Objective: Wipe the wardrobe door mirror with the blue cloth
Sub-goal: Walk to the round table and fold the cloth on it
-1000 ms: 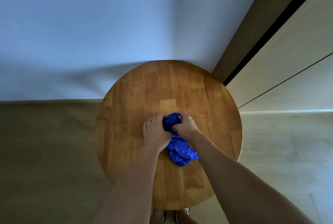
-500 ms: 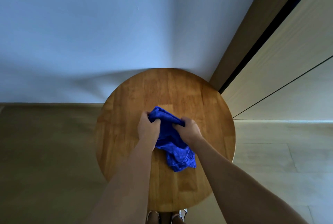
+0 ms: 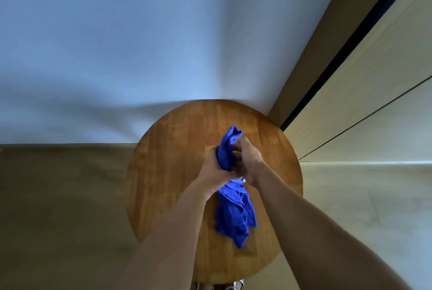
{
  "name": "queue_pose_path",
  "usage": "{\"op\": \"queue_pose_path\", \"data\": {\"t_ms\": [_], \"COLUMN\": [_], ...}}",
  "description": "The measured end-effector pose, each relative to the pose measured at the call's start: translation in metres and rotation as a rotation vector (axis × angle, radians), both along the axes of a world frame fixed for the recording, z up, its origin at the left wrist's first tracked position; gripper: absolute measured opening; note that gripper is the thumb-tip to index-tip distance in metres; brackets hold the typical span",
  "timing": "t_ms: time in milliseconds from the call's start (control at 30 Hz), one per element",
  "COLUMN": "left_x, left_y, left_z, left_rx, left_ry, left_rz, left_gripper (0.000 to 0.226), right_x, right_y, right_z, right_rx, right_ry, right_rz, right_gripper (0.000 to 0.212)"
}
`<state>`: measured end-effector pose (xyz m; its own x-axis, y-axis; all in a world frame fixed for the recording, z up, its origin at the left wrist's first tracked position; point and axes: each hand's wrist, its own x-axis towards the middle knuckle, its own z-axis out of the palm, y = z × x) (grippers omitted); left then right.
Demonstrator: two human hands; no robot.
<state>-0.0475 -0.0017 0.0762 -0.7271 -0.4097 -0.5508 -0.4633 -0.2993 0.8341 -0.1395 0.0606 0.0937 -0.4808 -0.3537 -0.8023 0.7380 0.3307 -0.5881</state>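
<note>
- Blue cloth: bunched, off the round wooden table, held at mid-frame above the tabletop. Upper fold pokes out at 12 o'clock from the hands; longer tail hangs toward 6 o'clock.
- Change: a second ago the cloth lay crumpled on the table under both hands; half a second ago it was pulled apart between them. Now it is lifted and gathered into one vertical wad.
- Left hand: fingers curled round the cloth's middle, a firm wrap, no gap visible.
- Right hand: close against the left, fingers bent in onto the upper part of the cloth. Looks like a pinch on the fold, though the fingertips are partly hidden behind the fabric, so the contact is likely rather than certain.
- Meaning for the task: pick-up looks done; the cloth is being shaped into a wiping pad. Wiping itself not yet begun.
- Wardrobe: pale panels with a dark vertical gap, at 2 to 3 o'clock from the table, well apart from the hands. No mirror surface can be made out in this view; a turn toward 3 o'clock would probably be needed.
- Wall plain, at 12 o'clock; floor at 9 o'clock.
- Writing: no brand or readable text anywhere. A small pale tab shows at the cloth by the right wrist, possibly a care label; too small to read.
</note>
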Motion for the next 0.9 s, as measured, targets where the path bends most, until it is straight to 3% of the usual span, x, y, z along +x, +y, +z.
{"op": "queue_pose_path", "data": {"t_ms": [133,333,400,500,600,900], "left_x": [0.003,0.012,0.014,0.019,0.022,0.027], "left_y": [-0.007,-0.021,-0.026,-0.028,-0.029,-0.032], "left_z": [0.001,0.013,0.015,0.018,0.015,0.013], "left_rx": [0.086,0.411,0.456,0.460,0.448,0.335], "left_ry": [-0.075,-0.018,-0.020,-0.017,-0.031,-0.054], "left_rz": [0.340,0.450,0.479,0.460,0.488,0.577], "left_gripper": [0.044,0.043,0.035,0.034,0.037,0.037], "right_x": [0.011,0.027,0.032,0.037,0.041,0.046], "right_y": [-0.002,-0.010,-0.015,-0.021,-0.024,-0.026], "right_z": [-0.004,-0.005,-0.003,-0.003,-0.003,0.002], "right_rx": [-0.030,0.021,0.019,0.148,0.287,0.332], "right_ry": [0.043,0.231,0.275,0.525,0.797,0.822], "right_rz": [0.155,0.173,0.220,0.399,0.490,0.112], "right_gripper": [0.030,0.009,0.018,0.036,0.021,0.024]}}
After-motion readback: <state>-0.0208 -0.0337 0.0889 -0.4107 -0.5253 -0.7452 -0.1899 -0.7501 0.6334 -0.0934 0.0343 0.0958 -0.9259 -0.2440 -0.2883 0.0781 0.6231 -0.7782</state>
